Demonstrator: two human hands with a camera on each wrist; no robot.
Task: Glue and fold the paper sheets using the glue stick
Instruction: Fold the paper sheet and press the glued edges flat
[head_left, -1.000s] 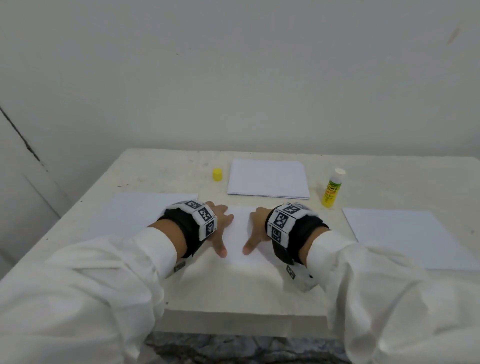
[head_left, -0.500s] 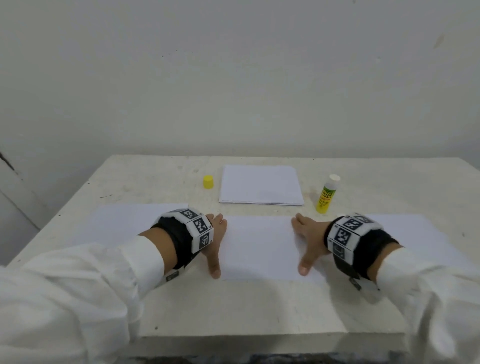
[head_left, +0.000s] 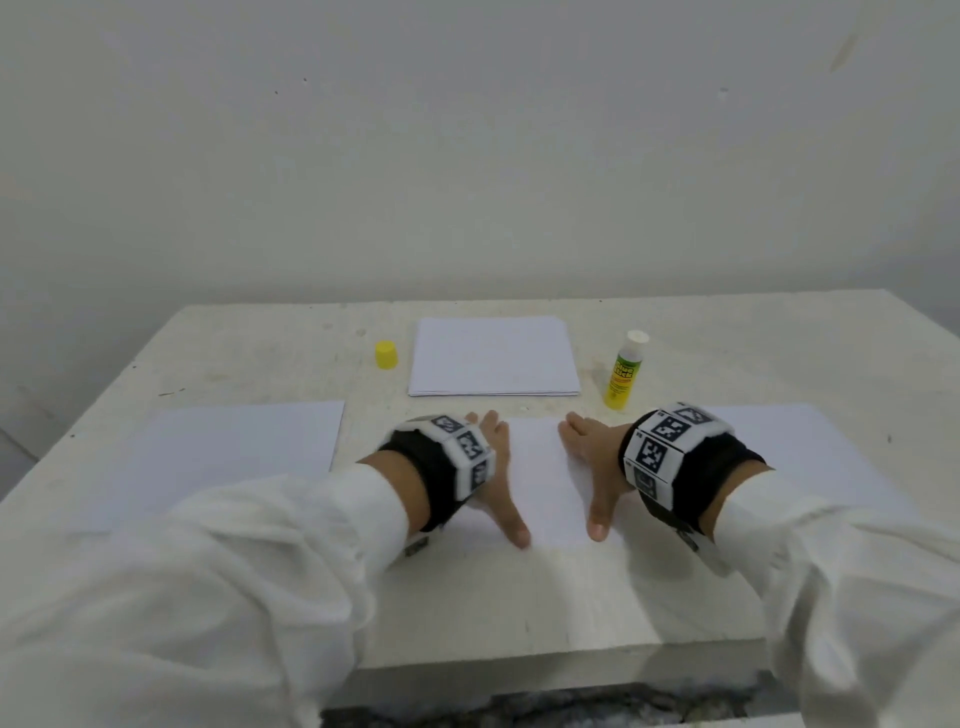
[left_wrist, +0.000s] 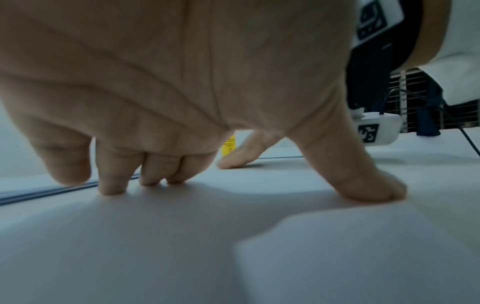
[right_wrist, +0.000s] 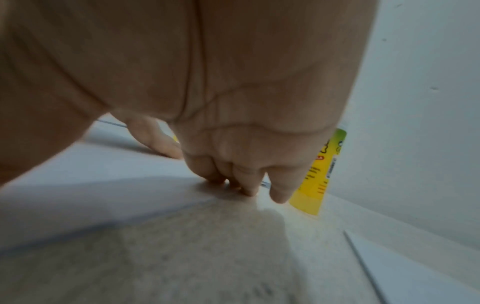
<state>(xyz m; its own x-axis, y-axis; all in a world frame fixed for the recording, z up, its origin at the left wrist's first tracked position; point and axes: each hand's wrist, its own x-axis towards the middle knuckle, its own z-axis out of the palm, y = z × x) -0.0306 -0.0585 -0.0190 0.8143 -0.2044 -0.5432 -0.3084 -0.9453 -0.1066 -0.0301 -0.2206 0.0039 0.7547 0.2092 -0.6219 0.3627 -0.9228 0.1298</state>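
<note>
Both hands are down flat on the folded sheet (head_left: 545, 483), which lies on the surface just in front of the glue stick (head_left: 623, 374). Left hand (head_left: 496, 467) and right hand (head_left: 589, 462) have spread, straight fingers, pressing, gripping nothing. Paper's light, floppy and slides easily, so I'd pin it with flat palms and lift by an edge or corner. Glue stick stands uncapped, its cap (head_left: 386, 354) well off to its left.
</note>
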